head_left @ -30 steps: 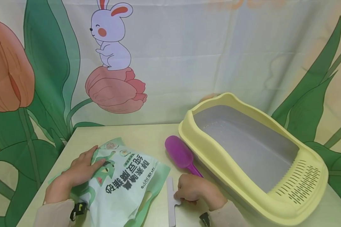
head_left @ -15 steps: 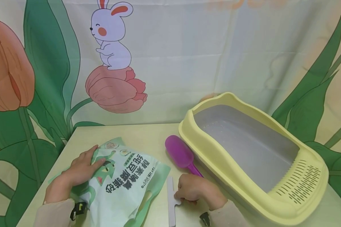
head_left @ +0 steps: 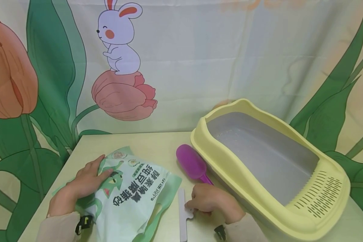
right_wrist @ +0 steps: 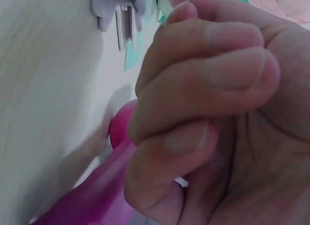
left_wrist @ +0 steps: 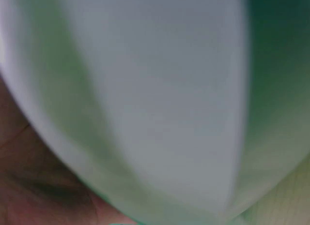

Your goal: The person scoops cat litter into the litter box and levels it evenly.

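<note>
A mint-and-white bag of cat litter (head_left: pixel 130 201) with a green cat print lies on the table. My left hand (head_left: pixel 86 179) rests on its left side, fingers spread and fairly straight. In the left wrist view the bag (left_wrist: pixel 164 99) fills most of the picture, with part of the palm at the lower left. To the right of the bag lies a long pale grey sealing clip (head_left: pixel 183 215). My right hand (head_left: pixel 213 200) is at the clip's tab with its fingers curled. No object shows inside those fingers in the right wrist view, where the clip (right_wrist: pixel 118 9) appears beyond them.
A purple scoop (head_left: pixel 193 163) lies beyond my right hand, its handle partly hidden by the hand. The large yellow and grey litter box (head_left: pixel 230 158) takes up the table's right side. Behind the table (head_left: pixel 157 144) hangs a printed cloth (head_left: pixel 193 67) with a rabbit and tulips.
My right hand has shifted slightly to the right and away from me, and more of the clip's tab shows. The left hand, bag and scoop stay where they were.
</note>
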Demonstrator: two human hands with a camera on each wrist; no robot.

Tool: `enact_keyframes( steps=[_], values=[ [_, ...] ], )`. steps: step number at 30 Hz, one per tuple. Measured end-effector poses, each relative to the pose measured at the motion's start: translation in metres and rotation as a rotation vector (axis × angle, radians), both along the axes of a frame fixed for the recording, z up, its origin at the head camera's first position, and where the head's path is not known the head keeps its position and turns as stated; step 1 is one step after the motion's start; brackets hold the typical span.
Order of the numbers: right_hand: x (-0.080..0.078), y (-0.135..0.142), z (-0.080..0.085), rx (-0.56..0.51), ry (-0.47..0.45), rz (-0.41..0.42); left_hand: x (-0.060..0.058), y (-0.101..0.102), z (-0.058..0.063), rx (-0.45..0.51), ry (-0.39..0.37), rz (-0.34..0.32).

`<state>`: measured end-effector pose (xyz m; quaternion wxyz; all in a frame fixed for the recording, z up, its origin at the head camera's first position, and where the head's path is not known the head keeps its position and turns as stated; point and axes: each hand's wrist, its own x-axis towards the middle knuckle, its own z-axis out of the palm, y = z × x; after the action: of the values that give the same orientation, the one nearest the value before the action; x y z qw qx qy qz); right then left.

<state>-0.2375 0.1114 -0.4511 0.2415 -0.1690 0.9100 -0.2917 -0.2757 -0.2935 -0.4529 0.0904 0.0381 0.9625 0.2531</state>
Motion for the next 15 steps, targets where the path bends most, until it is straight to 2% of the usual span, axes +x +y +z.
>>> enact_keyframes(
  steps=[6,15],
  values=[
    [-0.001,0.005,0.006,-0.009,0.005,-0.016,0.001,0.002,0.002,0.003,0.005,0.000],
    [0.000,0.009,0.014,0.035,0.099,-0.041,-0.001,0.000,-0.001,0.005,0.002,0.000]
  ],
)
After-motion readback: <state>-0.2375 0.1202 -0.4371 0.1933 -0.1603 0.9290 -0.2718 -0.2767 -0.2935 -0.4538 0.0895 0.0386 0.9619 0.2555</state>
